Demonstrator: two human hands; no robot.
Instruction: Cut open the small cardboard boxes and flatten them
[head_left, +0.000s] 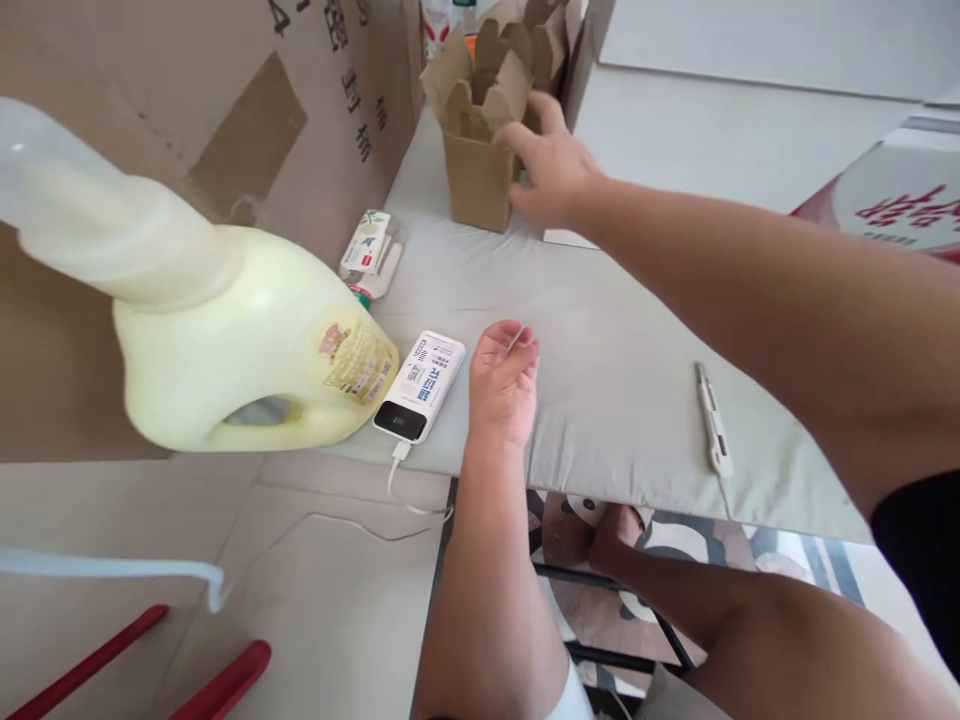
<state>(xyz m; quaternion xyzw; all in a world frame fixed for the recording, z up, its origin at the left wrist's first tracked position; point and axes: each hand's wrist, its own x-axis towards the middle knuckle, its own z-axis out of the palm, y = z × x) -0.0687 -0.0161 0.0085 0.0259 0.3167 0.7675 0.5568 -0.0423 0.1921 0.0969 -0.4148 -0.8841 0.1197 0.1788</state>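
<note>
My left hand point(504, 385) is closed just above the grey-covered table, palm turned up. A thin pale strip point(516, 339) shows between its thumb and fingers; its kind is too small to make out. Farther back, my right hand point(553, 168) is at the right side of an open brown cardboard box point(480, 180). Its fingers are apart and curved, somewhat blurred, and overlap the box's edge; whether they touch it I cannot tell. The box stands upright with its flaps raised. Left of my left hand lies a white power bank point(421, 385) with a cable plugged in.
A large pale-yellow jug point(255, 340) stands at the left, before a big carton point(225, 120). A small pack point(371, 255) lies behind the power bank. At the right are a utility knife point(712, 420) and a red-and-white box point(885, 190). More open boxes point(551, 45) stand behind.
</note>
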